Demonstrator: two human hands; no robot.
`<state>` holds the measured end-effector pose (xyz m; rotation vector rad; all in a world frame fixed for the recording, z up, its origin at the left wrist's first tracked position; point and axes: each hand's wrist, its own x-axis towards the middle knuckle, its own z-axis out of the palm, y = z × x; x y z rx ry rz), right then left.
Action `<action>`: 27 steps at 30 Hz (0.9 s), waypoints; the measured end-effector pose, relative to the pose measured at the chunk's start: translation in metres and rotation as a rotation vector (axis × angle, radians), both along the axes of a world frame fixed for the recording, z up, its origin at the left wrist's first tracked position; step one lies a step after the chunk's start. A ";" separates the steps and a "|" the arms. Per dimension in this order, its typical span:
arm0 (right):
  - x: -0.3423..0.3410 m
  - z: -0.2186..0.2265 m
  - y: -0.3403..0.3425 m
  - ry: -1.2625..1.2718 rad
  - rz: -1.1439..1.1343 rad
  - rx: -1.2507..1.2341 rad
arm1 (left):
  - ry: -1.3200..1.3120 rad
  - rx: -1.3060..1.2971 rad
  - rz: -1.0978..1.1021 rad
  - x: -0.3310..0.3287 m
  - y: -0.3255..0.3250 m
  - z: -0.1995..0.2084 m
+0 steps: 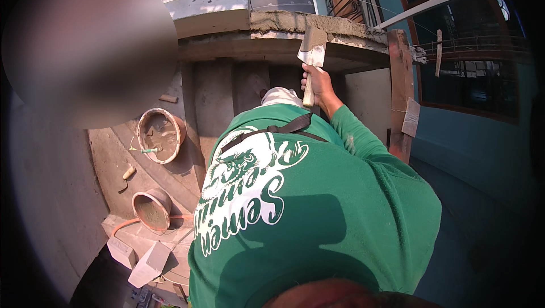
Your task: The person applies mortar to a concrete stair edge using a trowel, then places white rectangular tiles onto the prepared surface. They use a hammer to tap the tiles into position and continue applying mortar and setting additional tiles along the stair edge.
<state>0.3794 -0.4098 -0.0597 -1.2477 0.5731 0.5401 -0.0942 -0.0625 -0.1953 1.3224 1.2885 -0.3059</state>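
My right hand (319, 85) is closed round the handle of a trowel (311, 58) and holds it upright in front of me. Grey wet mortar (314, 38) covers the upper part of its wide, flat blade. The blade overlaps the front of a rough mortar-topped ledge (352, 31) in the picture; whether it touches, I cannot tell. A pale block (213, 13) sits on that ledge, left of the trowel. My right arm wears a green sleeve (355, 129). My left hand is out of sight.
At left stand two buckets of mortar, a larger one (183, 132) and a smaller one (162, 197). A wooden-handled tool (129, 172) lies between them. Pale blocks (150, 264) lie lower left. Right of my hand rises a wooden post (399, 64). A blurred disc hides the upper left.
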 end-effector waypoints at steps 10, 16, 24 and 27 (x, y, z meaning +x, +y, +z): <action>-0.009 -0.004 0.024 0.032 0.225 -0.014 | 0.021 0.005 0.141 -0.066 -0.041 0.003; -0.013 -0.011 0.035 0.058 0.280 -0.068 | 0.023 0.009 0.140 -0.078 -0.047 0.005; 0.035 -0.035 0.086 -0.027 0.251 -0.005 | 0.046 0.040 0.096 -0.080 -0.037 0.019; 0.081 -0.075 0.093 0.012 0.289 -0.065 | 0.060 0.049 0.068 -0.075 -0.036 0.028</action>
